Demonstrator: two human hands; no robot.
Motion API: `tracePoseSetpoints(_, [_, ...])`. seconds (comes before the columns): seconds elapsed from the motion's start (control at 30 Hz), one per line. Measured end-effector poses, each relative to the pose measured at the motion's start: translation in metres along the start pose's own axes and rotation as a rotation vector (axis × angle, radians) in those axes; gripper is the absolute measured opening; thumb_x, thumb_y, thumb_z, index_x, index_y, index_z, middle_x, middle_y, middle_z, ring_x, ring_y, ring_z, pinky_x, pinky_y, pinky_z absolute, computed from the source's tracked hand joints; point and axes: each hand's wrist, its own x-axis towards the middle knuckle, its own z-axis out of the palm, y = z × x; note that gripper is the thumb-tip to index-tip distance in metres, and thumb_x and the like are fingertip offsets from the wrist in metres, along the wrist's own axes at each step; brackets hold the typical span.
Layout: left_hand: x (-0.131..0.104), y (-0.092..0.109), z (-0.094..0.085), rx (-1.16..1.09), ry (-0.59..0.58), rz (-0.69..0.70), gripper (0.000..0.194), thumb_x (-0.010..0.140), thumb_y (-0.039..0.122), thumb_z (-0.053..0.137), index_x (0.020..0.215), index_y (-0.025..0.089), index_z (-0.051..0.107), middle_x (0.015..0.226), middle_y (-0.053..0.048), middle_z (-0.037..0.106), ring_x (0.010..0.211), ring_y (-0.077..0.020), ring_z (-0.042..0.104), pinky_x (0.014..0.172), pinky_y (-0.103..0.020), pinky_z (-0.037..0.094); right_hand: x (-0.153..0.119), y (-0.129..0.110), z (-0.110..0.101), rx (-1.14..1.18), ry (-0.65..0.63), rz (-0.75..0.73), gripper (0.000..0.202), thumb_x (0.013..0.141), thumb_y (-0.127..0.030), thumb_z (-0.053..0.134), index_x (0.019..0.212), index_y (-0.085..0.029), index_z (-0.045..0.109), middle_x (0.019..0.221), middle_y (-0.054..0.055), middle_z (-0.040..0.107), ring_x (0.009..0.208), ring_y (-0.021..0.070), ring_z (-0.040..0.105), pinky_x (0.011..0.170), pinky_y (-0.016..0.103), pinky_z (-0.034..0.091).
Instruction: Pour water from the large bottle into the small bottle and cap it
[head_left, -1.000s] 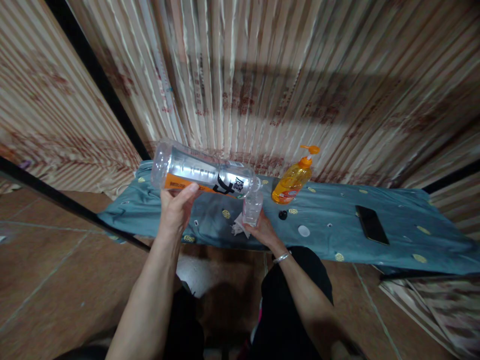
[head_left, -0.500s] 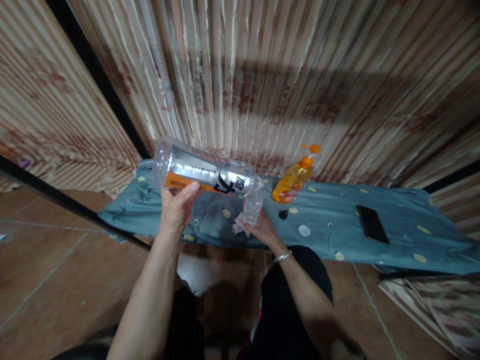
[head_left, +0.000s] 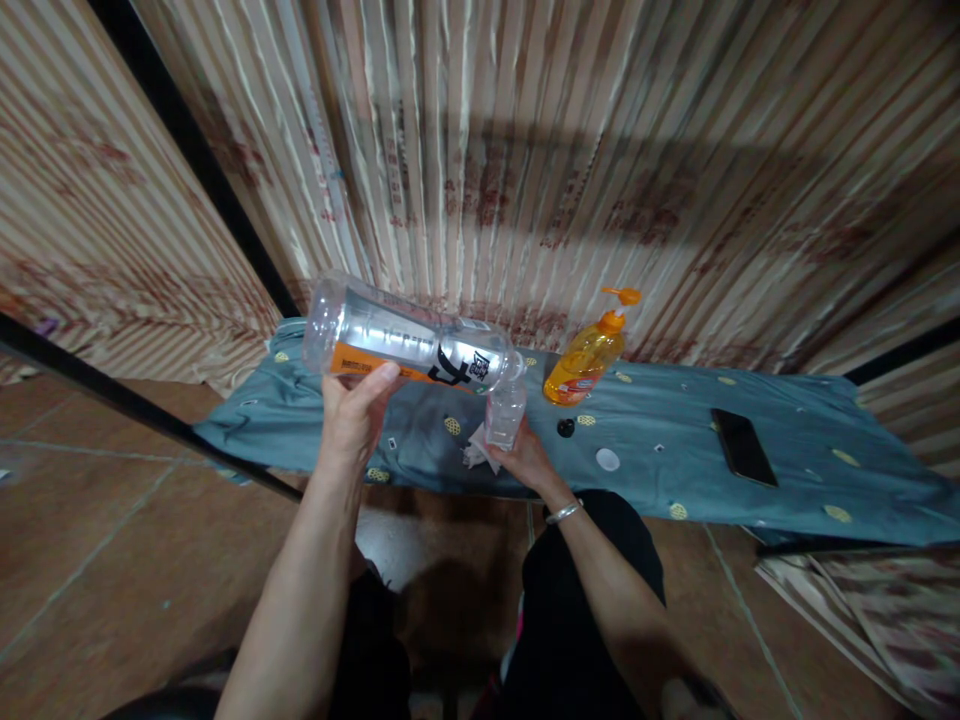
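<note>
Currently the left hand (head_left: 352,415) grips a large clear bottle (head_left: 409,340) with an orange label, tipped almost level, its mouth set right over the open top of a small clear bottle (head_left: 505,412). The right hand (head_left: 527,458) is closed around the small bottle's base, holding it upright on the blue cloth (head_left: 675,440) covering a low bench. A crumpled white tissue (head_left: 475,453) lies just beside the small bottle. Further right: an orange pump bottle (head_left: 587,358), a black cap (head_left: 565,428), a white cap (head_left: 607,460), and a dark phone (head_left: 742,447) well apart. Risks, as judged: the small neck is narrow, so any wobble of the large bottle could send liquid down the outside and onto the cloth. A steeper tilt could bring a surge and overflow. The large bottle is held near its base, which gives weak control of the mouth. Fill level in either bottle cannot be read.
</note>
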Motion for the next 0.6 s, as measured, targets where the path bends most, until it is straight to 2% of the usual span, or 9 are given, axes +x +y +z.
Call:
tracePoseSetpoints(0.2, [0.0003, -0.0007, -0.0002, -0.001, -0.001, 0.007, 0.073, 0.050, 0.037, 0.097, 0.117, 0.025, 0.069, 0.082, 0.000, 0.076, 0.078, -0.0233, 0.075, 0.080, -0.040, 0.064, -0.0004, -0.0005, -0.0011, -0.004, 0.001, 0.007, 0.070, 0.074, -0.031, 0.074, 0.139, -0.022, 0.052, 0.122, 0.010, 0.075, 0.112, 0.0326, 0.073, 0.102, 0.050, 0.056])
tracePoseSetpoints(0.6, [-0.0004, 0.0009, 0.0008, -0.002, 0.004, -0.010, 0.067, 0.049, 0.037, 0.098, 0.108, 0.023, 0.071, 0.076, 0.001, 0.074, 0.078, -0.0237, 0.076, 0.080, -0.041, 0.065, -0.0004, -0.0030, -0.0018, -0.008, -0.011, 0.017, 0.072, 0.073, -0.032, 0.074, 0.140, -0.018, 0.051, 0.124, 0.014, 0.074, 0.113, 0.0348, 0.073, 0.101, 0.051, 0.057])
